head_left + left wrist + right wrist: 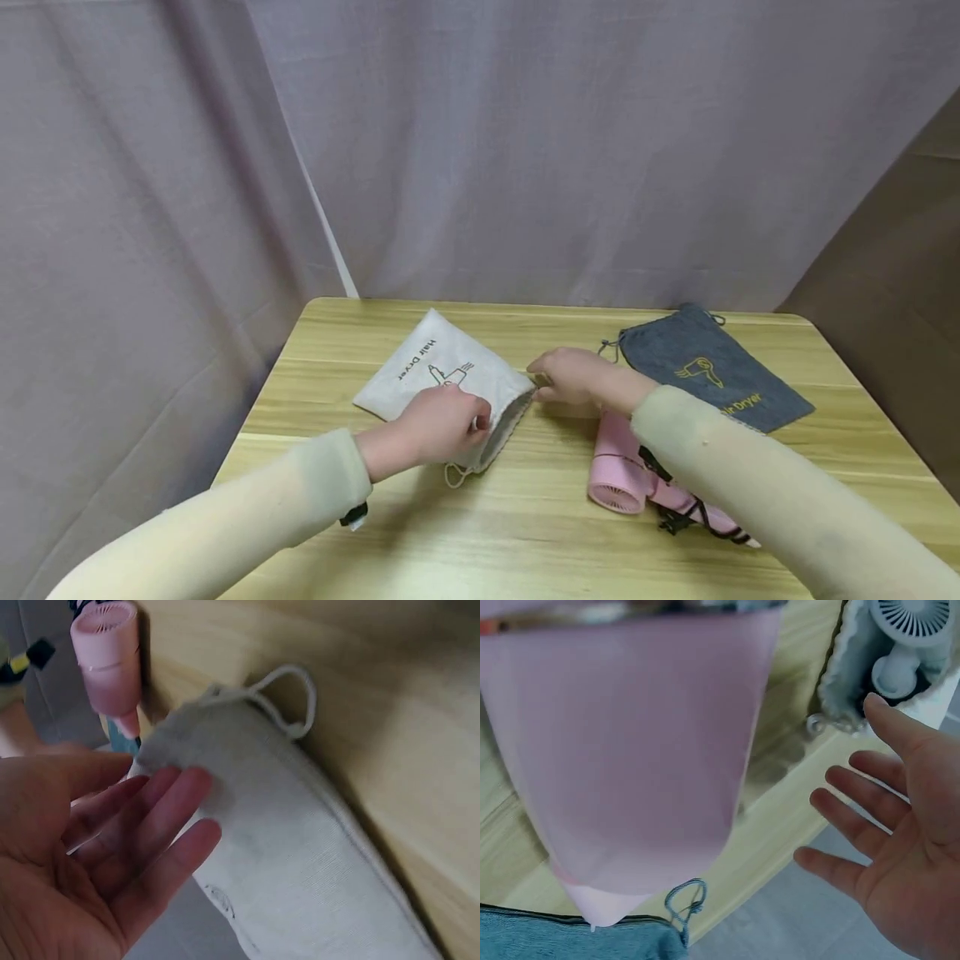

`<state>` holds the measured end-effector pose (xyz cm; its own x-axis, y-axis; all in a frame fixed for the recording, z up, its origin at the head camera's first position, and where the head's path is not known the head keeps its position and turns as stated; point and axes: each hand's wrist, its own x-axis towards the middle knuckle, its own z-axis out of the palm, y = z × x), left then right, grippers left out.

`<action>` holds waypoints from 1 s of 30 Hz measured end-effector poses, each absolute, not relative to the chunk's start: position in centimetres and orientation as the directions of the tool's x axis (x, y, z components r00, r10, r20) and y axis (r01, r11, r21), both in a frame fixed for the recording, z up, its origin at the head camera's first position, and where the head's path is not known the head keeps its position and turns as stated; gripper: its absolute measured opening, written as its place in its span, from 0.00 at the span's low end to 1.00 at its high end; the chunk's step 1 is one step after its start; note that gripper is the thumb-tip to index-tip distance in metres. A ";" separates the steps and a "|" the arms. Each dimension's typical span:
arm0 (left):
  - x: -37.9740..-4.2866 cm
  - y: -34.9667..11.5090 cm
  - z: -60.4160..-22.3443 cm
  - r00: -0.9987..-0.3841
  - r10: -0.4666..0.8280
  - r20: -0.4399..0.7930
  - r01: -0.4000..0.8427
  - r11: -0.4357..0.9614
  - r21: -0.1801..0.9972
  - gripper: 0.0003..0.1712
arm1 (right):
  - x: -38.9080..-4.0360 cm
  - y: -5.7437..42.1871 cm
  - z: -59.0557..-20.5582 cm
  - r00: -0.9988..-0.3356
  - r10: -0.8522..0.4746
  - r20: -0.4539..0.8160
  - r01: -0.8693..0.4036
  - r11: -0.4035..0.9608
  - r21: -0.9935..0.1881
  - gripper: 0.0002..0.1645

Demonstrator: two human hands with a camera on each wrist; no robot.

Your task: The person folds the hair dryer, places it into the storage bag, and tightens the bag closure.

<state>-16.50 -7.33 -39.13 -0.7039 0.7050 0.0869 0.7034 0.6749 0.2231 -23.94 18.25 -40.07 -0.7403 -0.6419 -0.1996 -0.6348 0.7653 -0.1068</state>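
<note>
A light grey drawstring bag [487,371] printed "Hair Dryer" lies on the table with its mouth gaping to the right. Inside the mouth, the right wrist view shows a white device with a round slatted vent [913,621]. My left hand [446,423] hovers over the bag's near side, fingers loosely bent and nothing pinched between them. Fingers spread, my right hand [573,377] is by the bag's far mouth corner; whether the thumb touches the rim, I cannot tell. Below the right forearm is a pink hair dryer [618,467], partly covered by the sleeve.
A dark grey drawstring bag [712,362] with yellow print lies at the back right. Black cord [701,512] is wound around the pink dryer's handle. The wooden table [300,375] ends at a grey curtain [525,167] behind.
</note>
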 end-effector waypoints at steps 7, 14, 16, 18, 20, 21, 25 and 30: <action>-13.8 -8.3 -42.0 -0.618 0.732 0.287 0.773 0.632 0.055 0.12 | -25.0 18.7 -40.9 -0.706 -0.679 -0.199 -0.665 0.733 -0.143 0.16; -12.4 -8.8 -44.7 -0.584 0.752 0.306 0.774 0.629 -0.069 0.14 | -25.3 18.8 -41.6 -0.689 -0.706 -0.166 -0.691 0.708 -0.144 0.06; -12.1 -8.9 -45.3 -0.574 0.761 0.302 0.775 0.624 -0.100 0.15 | -25.3 18.7 -41.8 -0.679 -0.716 -0.161 -0.704 0.698 -0.132 0.06; -12.0 -9.0 -45.8 -0.557 0.771 0.308 0.778 0.615 -0.130 0.15 | -25.3 18.7 -42.0 -0.676 -0.719 -0.161 -0.709 0.694 -0.125 0.05; -11.8 -9.0 -46.2 -0.544 0.777 0.317 0.779 0.608 -0.151 0.16 | -25.2 18.6 -42.2 -0.680 -0.715 -0.162 -0.705 0.698 -0.123 0.05; -11.8 -9.1 -46.4 -0.539 0.779 0.321 0.780 0.605 -0.159 0.16 | -25.2 18.6 -42.2 -0.682 -0.714 -0.159 -0.704 0.700 -0.119 0.05; -11.8 -9.0 -46.8 -0.529 0.781 0.332 0.776 0.603 -0.182 0.16 | -25.1 18.5 -42.6 -0.689 -0.715 -0.119 -0.709 0.699 -0.096 0.08; -11.7 -9.0 -47.1 -0.516 0.783 0.348 0.767 0.603 -0.220 0.10 | -24.8 18.4 -43.2 -0.677 -0.733 -0.065 -0.727 0.680 -0.096 0.11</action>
<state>-11.74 -9.01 -47.14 -0.5156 0.7828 0.3484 0.7670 0.6029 -0.2196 -24.83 18.39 -43.19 -0.6769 -0.7332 -0.0647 -0.7271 0.6797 -0.0965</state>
